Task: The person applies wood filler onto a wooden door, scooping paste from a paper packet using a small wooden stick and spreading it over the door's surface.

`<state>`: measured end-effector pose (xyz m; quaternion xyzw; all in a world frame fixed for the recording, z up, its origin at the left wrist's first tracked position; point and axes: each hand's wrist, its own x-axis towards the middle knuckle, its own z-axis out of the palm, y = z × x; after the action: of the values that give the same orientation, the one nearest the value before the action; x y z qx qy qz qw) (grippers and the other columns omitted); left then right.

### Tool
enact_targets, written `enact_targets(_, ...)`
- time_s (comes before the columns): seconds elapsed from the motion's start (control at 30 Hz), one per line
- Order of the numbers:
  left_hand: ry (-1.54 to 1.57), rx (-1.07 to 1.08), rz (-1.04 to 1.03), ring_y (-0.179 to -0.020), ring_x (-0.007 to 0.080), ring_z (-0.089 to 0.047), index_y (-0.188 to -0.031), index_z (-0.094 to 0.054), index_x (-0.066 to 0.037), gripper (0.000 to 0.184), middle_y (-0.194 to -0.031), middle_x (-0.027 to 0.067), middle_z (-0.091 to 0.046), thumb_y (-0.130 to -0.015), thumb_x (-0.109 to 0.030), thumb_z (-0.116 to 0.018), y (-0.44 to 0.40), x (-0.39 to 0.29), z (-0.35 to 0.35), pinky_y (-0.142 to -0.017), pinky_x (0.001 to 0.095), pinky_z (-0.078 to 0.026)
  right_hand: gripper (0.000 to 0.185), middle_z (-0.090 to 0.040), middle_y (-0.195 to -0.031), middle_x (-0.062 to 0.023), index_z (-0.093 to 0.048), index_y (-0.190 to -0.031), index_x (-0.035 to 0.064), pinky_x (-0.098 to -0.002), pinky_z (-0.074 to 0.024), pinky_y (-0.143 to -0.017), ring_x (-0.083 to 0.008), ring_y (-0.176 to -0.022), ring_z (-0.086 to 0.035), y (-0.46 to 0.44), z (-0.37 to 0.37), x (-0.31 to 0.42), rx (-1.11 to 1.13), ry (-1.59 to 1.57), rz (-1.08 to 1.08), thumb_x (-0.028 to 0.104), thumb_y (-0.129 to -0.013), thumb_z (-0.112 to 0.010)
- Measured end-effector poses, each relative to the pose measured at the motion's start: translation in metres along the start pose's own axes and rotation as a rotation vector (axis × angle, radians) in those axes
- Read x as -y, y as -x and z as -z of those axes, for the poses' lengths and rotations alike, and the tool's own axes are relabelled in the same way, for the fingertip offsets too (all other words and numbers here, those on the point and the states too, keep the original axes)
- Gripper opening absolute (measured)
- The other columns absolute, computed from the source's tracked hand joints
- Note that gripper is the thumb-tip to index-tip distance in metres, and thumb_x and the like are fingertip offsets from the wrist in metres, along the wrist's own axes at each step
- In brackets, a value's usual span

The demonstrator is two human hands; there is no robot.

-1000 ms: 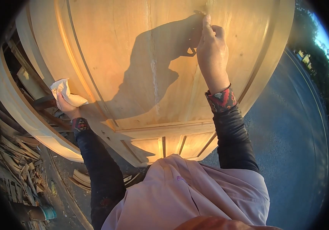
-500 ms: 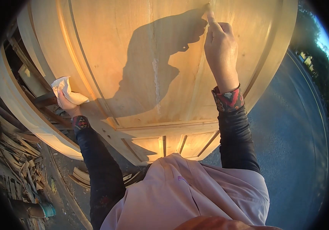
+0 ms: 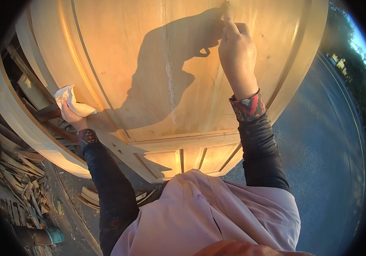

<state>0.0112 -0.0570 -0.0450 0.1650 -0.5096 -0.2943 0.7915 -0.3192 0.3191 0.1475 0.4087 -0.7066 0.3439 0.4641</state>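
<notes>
A large panelled wooden door (image 3: 149, 85) stands in front of me, with pale filler streaks (image 3: 170, 83) down its main panel. At its left edge my left hand (image 3: 73, 116) is closed on a crumpled whitish cloth or paper (image 3: 70, 103). My right hand (image 3: 237, 57) is at the upper right of the panel, index finger stretched upward against the wood and the other fingers curled. Whether anything small is between those fingers is hidden. The shadow of my arm and hand falls across the panel.
Scrap wood strips (image 3: 18, 175) lie heaped on the ground at the lower left. Curved wooden pieces (image 3: 91, 197) are near my left forearm. A paved road (image 3: 319, 149) runs along the right, with trees (image 3: 351, 55) beyond it.
My right hand moved slightly up and right, then back left and a little down. The left hand keeps its hold on the cloth or paper; the view shifted slightly.
</notes>
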Motion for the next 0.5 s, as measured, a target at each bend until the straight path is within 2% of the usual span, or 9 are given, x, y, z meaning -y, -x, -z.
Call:
enact_targets(0.07,-0.606,0.108,-0.443,-0.099,0.0386,-0.058,-0.112,-0.054,0.006,0.041,-0.11,0.0237,-0.059,-0.079,-0.015,-0.067,0.004,0.0,0.006,-0.086,0.0437,-0.047,0.043,-0.06,-0.089,-0.0093,-0.052,-0.128,0.0124,-0.0333,-0.0525,-0.059,-0.0236,-0.066,-0.062,0.022,-0.004,-0.001,0.009,0.005,-0.035,0.004,-0.086,-0.052)
enact_targets(0.1,-0.58,0.111,-0.425,-0.099,0.0388,-0.058,-0.112,-0.054,0.006,0.041,-0.111,0.0239,-0.059,-0.079,-0.015,-0.067,0.003,0.002,0.009,-0.086,0.0437,-0.047,0.041,-0.059,-0.084,-0.0094,-0.055,-0.126,0.0122,-0.033,-0.0515,-0.057,-0.0229,-0.064,-0.061,0.03,-0.003,-0.002,0.017,0.004,-0.04,0.003,-0.086,-0.052)
enact_targets(0.2,-0.587,0.117,-0.437,-0.1,0.0394,-0.058,-0.114,-0.054,0.006,0.042,-0.112,0.0245,-0.058,-0.079,-0.014,-0.067,0.001,0.01,0.012,-0.086,0.0435,-0.047,0.048,-0.056,-0.087,-0.0075,-0.051,-0.13,0.0119,-0.0343,-0.0502,-0.052,-0.0226,-0.062,-0.059,0.028,0.017,-0.004,0.126,-0.008,-0.042,0.003,-0.083,-0.054)
enact_targets(0.3,-0.714,0.114,-0.528,-0.101,0.0377,-0.057,-0.115,-0.053,0.006,0.043,-0.112,0.0239,-0.058,-0.08,-0.015,-0.066,0.006,-0.006,0.006,-0.088,0.0417,-0.046,0.051,-0.055,-0.09,-0.0075,-0.049,-0.132,0.011,-0.0341,-0.0504,-0.052,-0.0225,-0.066,-0.06,-0.001,0.032,-0.005,0.09,-0.001,0.026,0.004,-0.082,-0.056)
enact_targets(0.37,-0.718,0.112,-0.518,-0.102,0.0336,-0.057,-0.115,-0.053,0.006,0.041,-0.112,0.0218,-0.058,-0.084,-0.019,-0.063,0.007,-0.009,0.003,-0.089,0.0392,-0.045,0.041,-0.057,-0.081,-0.0091,-0.056,-0.125,0.0123,-0.034,-0.0495,-0.055,-0.0235,-0.064,-0.06,-0.024,0.028,-0.003,0.006,0.014,0.057,0.006,-0.085,-0.053)
enact_targets(0.4,-0.424,0.049,-0.248,-0.102,0.031,-0.057,-0.115,-0.053,0.006,0.041,-0.112,0.0202,-0.058,-0.086,-0.022,-0.06,0.006,-0.011,0.001,-0.089,0.0378,-0.045,0.037,-0.058,-0.077,-0.0099,-0.06,-0.121,0.0129,-0.0339,-0.0491,-0.056,-0.0241,-0.063,-0.059,-0.033,0.025,0.0,-0.039,0.02,0.076,0.007,-0.086,-0.052)
enact_targets(0.47,0.181,-0.066,0.281,-0.102,0.0257,-0.056,-0.116,-0.053,0.006,0.042,-0.112,0.017,-0.058,-0.09,-0.027,-0.054,0.011,-0.042,-0.023,-0.088,0.035,-0.045,0.038,-0.058,-0.081,-0.0095,-0.058,-0.123,0.0126,-0.034,-0.0498,-0.057,-0.0239,-0.064,-0.06,-0.04,0.021,0.006,-0.024,0.093,0.066,0.006,-0.086,-0.052)
enact_targets(0.5,0.178,-0.056,0.291,-0.1,0.0207,-0.056,-0.115,-0.054,0.006,0.045,-0.11,0.0136,-0.057,-0.094,-0.033,-0.045,0.013,-0.051,-0.03,-0.086,0.033,-0.046,0.039,-0.059,-0.082,-0.0093,-0.057,-0.124,0.0124,-0.0341,-0.0501,-0.057,-0.0239,-0.064,-0.06,-0.041,0.019,0.007,-0.016,0.131,0.06,0.006,-0.086,-0.052)
